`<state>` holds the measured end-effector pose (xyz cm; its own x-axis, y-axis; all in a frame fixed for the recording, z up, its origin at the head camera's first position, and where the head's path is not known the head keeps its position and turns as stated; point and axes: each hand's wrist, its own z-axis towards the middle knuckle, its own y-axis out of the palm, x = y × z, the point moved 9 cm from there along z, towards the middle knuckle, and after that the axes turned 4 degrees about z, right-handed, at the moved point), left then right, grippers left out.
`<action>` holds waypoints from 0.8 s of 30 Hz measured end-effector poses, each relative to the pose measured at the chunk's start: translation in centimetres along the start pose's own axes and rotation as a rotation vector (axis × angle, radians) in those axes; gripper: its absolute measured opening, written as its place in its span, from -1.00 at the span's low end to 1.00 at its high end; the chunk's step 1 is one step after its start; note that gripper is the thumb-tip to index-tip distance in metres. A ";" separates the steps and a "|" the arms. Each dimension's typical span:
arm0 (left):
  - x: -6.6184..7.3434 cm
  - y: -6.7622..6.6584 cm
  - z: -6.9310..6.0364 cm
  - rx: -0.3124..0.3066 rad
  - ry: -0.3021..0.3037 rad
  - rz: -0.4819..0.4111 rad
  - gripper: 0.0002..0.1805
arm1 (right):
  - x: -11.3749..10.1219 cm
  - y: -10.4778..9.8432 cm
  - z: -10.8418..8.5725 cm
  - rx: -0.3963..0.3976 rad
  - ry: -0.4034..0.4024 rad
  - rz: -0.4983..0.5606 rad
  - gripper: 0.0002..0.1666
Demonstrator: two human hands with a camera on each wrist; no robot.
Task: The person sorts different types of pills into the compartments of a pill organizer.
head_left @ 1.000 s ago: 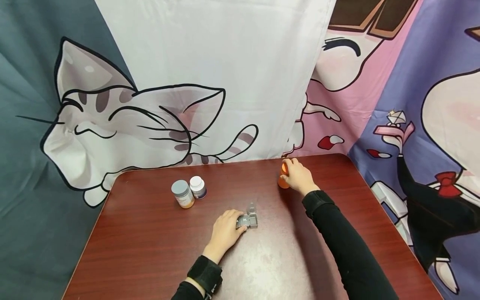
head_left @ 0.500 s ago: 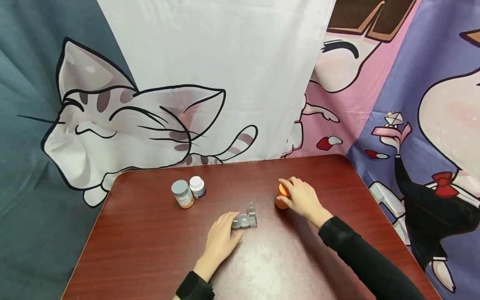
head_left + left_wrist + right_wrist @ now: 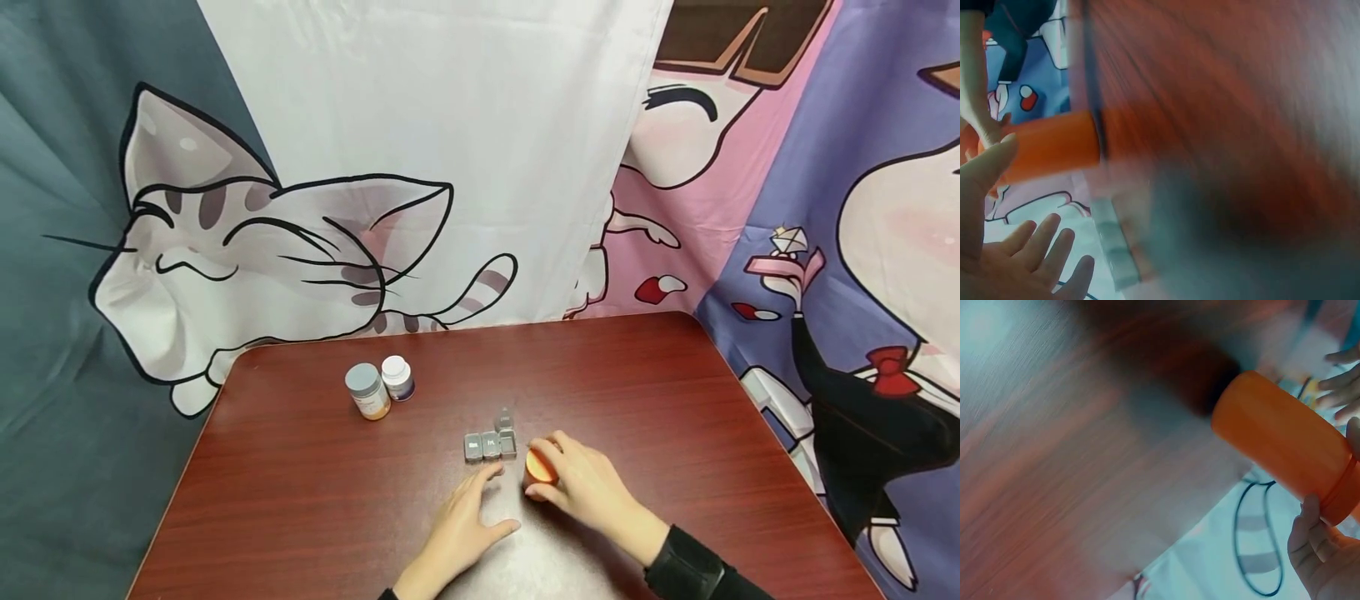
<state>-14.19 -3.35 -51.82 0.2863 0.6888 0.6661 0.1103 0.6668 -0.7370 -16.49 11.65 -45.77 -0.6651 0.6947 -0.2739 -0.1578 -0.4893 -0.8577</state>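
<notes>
Your right hand (image 3: 588,487), fingers gripping the orange bottle (image 3: 542,468), has brought it near the grey case (image 3: 491,447). Your left hand (image 3: 459,529), fingers spread, can reach both.

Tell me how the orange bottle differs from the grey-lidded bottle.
The orange bottle is orange on body and top; the grey-lidded bottle has a grey lid and pale label. The right hand grips the orange bottle, while the grey-lidded bottle stands untouched. The orange bottle is nearer the person than the grey-lidded bottle. Both are round.
</notes>
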 end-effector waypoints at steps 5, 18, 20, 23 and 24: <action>-0.1 1.0 -0.5 -0.017 -0.038 -0.046 -0.12 | -2.9 1.0 0.1 0.002 -0.033 0.046 -0.27; -2.2 2.0 -1.3 0.094 -0.178 -0.174 -0.18 | -5.2 2.6 0.1 0.027 0.055 0.039 -0.30; -2.2 2.1 -1.3 0.112 -0.177 -0.184 -0.20 | -5.5 2.6 -0.1 0.052 0.057 0.042 -0.28; -2.0 2.1 -1.2 0.157 -0.168 -0.184 -0.27 | -5.6 2.7 -0.4 0.102 0.097 0.076 -0.22; -2.0 2.1 -1.1 0.171 -0.167 -0.185 -0.30 | -5.5 2.8 -0.5 0.118 0.124 0.101 -0.20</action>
<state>-13.43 -3.61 -54.84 0.1139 0.5786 0.8076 -0.0199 0.8141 -0.5804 -12.93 6.76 -46.87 -0.5883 0.6947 -0.4139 -0.1842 -0.6135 -0.7679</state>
